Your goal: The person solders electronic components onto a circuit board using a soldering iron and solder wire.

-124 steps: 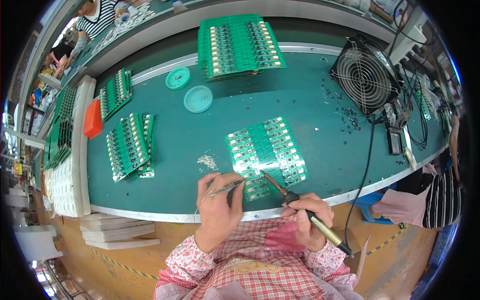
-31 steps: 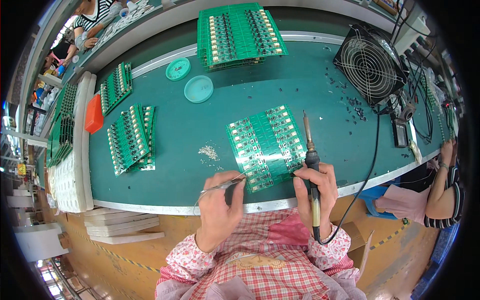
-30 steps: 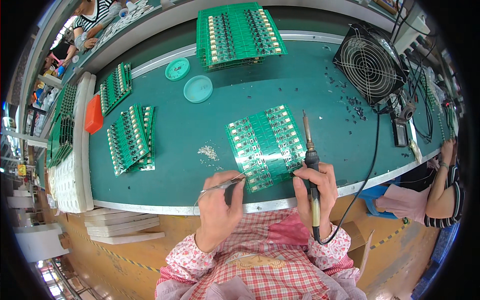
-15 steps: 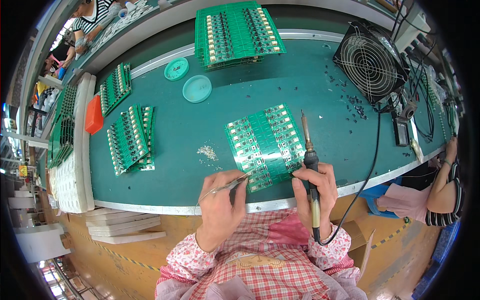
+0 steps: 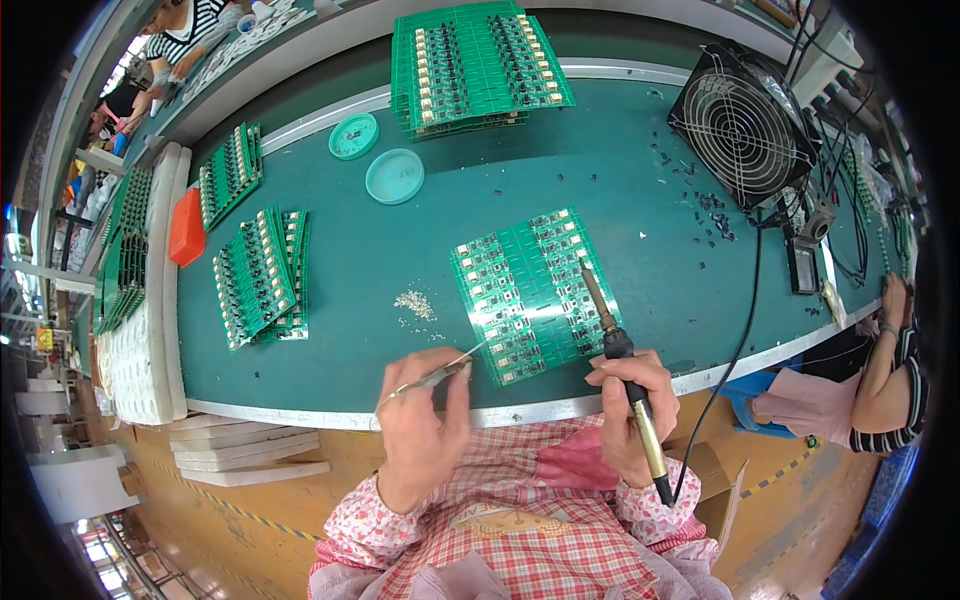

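A green circuit board panel [image 5: 540,295] with rows of small parts lies on the table in front of me. My right hand [image 5: 636,408] is closed round the handle of a soldering iron [image 5: 618,343]. The iron's tip reaches over the panel's right rows; whether it touches cannot be told. Thin metal tweezers [image 5: 432,378] are pinched in my left hand [image 5: 420,425], their points at the panel's left edge. Beside the panel, to the left, lies a pile of tiny pale components [image 5: 415,305].
More board panels [image 5: 255,275] lie stacked at left, near an orange box [image 5: 187,228]; a tall stack [image 5: 480,70] stands at the back. There are two shallow teal dishes [image 5: 394,177], a black fan [image 5: 745,125], scattered black bits [image 5: 712,215] and the iron's cable [image 5: 745,340]. Other people sit nearby.
The soldering iron has tilted left, its tip swinging from beside the panel to over its right rows. My left hand has drawn back slightly left with the tweezers.
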